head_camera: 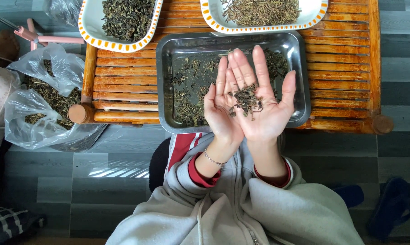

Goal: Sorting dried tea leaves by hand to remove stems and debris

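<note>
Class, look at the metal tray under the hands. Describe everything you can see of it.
The metal tray is a shallow rectangular pan of shiny steel with rounded corners and a raised rim. It lies flat on the wooden slatted table, with dried dark leaves scattered inside. Both hands hover above it, hiding part of its floor. A white dish overlaps its far rim.

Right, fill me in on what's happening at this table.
A person holds both hands palm up, side by side, over a steel tray. A small pile of dried tea leaves lies across the left hand and right hand. More leaves are scattered in the tray, which sits on a slatted wooden table.
</note>
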